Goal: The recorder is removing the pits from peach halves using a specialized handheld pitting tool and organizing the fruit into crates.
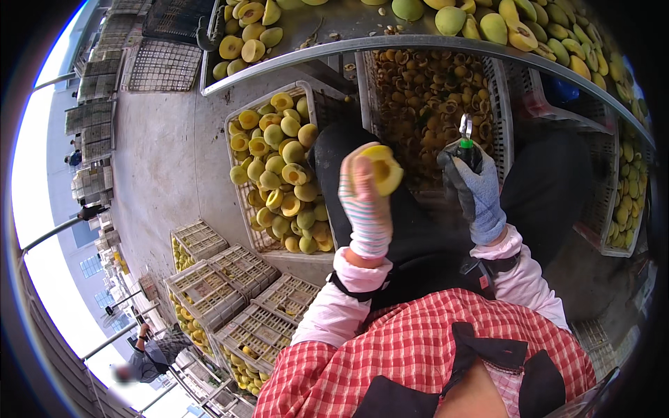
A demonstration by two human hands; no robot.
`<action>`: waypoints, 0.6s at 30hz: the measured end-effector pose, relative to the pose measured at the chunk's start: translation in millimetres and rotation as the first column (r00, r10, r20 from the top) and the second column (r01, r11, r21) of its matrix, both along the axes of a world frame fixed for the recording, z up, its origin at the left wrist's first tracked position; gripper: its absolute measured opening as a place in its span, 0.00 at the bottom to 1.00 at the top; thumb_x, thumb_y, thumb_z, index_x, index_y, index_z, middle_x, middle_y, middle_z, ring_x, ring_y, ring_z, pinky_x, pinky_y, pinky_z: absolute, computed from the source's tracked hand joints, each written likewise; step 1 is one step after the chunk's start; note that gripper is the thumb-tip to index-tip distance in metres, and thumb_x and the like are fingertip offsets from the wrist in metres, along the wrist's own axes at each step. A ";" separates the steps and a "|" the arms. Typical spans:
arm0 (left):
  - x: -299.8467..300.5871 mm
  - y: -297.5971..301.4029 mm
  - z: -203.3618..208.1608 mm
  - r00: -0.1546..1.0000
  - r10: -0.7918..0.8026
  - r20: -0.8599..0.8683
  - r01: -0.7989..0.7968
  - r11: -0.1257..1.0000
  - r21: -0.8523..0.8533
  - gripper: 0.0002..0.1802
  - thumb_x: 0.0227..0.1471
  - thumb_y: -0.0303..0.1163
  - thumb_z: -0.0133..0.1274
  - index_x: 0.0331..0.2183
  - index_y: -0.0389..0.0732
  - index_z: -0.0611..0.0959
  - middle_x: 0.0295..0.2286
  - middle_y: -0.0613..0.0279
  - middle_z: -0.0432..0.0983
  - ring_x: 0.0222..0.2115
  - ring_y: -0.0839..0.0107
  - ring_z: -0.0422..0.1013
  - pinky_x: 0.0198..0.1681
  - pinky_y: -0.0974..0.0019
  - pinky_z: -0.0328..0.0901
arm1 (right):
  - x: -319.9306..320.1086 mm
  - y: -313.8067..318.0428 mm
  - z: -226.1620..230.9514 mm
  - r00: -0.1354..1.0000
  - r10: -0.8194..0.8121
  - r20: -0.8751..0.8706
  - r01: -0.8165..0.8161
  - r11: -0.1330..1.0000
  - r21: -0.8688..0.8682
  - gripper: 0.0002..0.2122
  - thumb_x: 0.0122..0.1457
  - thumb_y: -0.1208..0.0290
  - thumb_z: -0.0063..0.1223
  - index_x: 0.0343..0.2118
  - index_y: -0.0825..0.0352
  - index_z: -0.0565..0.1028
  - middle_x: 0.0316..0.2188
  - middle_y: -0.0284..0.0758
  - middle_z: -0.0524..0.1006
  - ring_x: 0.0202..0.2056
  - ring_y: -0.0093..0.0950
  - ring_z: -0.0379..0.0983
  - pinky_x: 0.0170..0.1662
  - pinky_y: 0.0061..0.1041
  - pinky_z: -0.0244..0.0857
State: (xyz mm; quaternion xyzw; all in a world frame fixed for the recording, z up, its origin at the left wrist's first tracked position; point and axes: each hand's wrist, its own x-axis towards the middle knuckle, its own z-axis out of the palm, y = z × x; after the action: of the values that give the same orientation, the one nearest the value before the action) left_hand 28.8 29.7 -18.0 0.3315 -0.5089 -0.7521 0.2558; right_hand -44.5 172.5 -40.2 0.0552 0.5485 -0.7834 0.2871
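My left hand (365, 195), in a striped glove, grips a halved yellow peach (384, 170), its cut face and hollow turned to the right. In my right hand (477, 191), gloved in blue-grey, is a pitting tool with a curved metal loop (465, 127) pointing up and a green and dark handle (469, 152). The tool and the peach half are apart. Beyond both hands, between my knees, stands a crate (503, 104) of brownish scooped-out pits and scraps. A crate (245, 216) heaped with peach halves is left of my left hand.
A metal-edged table (327, 46) with whole and cut peaches runs across the far side. Crates of peaches (628, 191) stand at the right. Stacked crates (230, 279) fill the lower left, and another person (150, 359) stands beyond them. An empty-looking crate (164, 66) lies at the far left.
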 end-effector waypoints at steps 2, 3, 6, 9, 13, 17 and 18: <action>46.4 -75.4 -46.9 0.966 0.227 0.127 -0.094 0.760 -0.643 0.16 0.58 0.40 0.49 0.39 0.37 0.76 0.32 0.61 0.73 0.32 0.71 0.69 0.36 0.67 0.67 | -5.6 7.7 4.8 0.997 0.026 0.075 -0.028 0.999 0.022 0.09 0.55 0.67 0.58 0.34 0.66 0.73 0.16 0.27 0.69 0.13 0.16 0.63 0.14 0.17 0.56; 55.4 -95.5 -36.8 0.929 0.353 0.115 -0.314 0.912 -0.263 0.17 0.57 0.40 0.50 0.40 0.35 0.75 0.33 0.58 0.73 0.32 0.68 0.69 0.37 0.66 0.67 | -9.3 14.2 4.2 0.985 0.045 0.166 -0.052 0.998 0.037 0.10 0.56 0.65 0.59 0.34 0.65 0.73 0.16 0.25 0.68 0.12 0.13 0.60 0.12 0.14 0.53; 112.0 -168.5 -57.4 0.191 0.411 0.891 0.603 0.667 -0.437 0.30 0.48 0.44 0.57 0.50 0.37 0.74 0.46 0.45 0.66 0.46 0.52 0.67 0.49 0.59 0.63 | -9.7 17.3 2.6 0.966 0.081 0.246 -0.092 0.995 0.034 0.13 0.55 0.63 0.60 0.38 0.65 0.73 0.19 0.27 0.69 0.12 0.15 0.60 0.12 0.15 0.53; 55.8 -154.9 -46.8 0.574 0.522 0.630 0.393 0.500 -0.772 0.24 0.46 0.42 0.60 0.44 0.39 0.79 0.46 0.43 0.64 0.45 0.52 0.67 0.47 0.57 0.64 | -12.9 18.5 6.6 0.951 0.122 0.283 -0.110 0.992 -0.056 0.14 0.55 0.64 0.60 0.41 0.64 0.72 0.20 0.27 0.69 0.13 0.15 0.62 0.13 0.14 0.54; -115.6 -86.5 10.4 0.932 -0.072 0.354 0.344 0.480 -0.807 0.11 0.50 0.34 0.56 0.34 0.36 0.81 0.29 0.57 0.79 0.28 0.63 0.73 0.37 0.67 0.66 | -16.3 14.2 4.8 0.931 0.105 0.350 -0.089 0.994 -0.060 0.14 0.58 0.60 0.56 0.41 0.63 0.71 0.19 0.25 0.69 0.14 0.15 0.62 0.14 0.15 0.54; -272.7 -62.6 30.1 0.592 0.079 0.802 0.806 -0.056 -0.590 0.30 0.44 0.47 0.59 0.48 0.45 0.74 0.44 0.49 0.73 0.43 0.55 0.72 0.44 0.59 0.67 | -18.8 20.9 -18.9 0.907 0.111 0.406 -0.125 0.992 0.010 0.12 0.59 0.59 0.54 0.39 0.62 0.71 0.17 0.25 0.68 0.13 0.17 0.62 0.15 0.16 0.54; -291.9 -62.3 18.6 0.546 0.116 0.830 0.838 -0.106 -0.536 0.33 0.44 0.47 0.60 0.50 0.46 0.71 0.46 0.47 0.70 0.45 0.55 0.71 0.45 0.59 0.67 | -22.2 19.4 -14.3 0.905 0.116 0.408 -0.129 0.992 0.005 0.12 0.59 0.59 0.54 0.39 0.62 0.71 0.17 0.25 0.68 0.13 0.17 0.62 0.15 0.16 0.54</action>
State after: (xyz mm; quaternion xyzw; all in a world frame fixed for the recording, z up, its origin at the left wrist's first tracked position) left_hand -263.1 -32.6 0.6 0.1209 -0.9901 -0.0480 -0.0521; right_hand -66.6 191.9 -54.5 0.1872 0.4916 -0.7262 0.4426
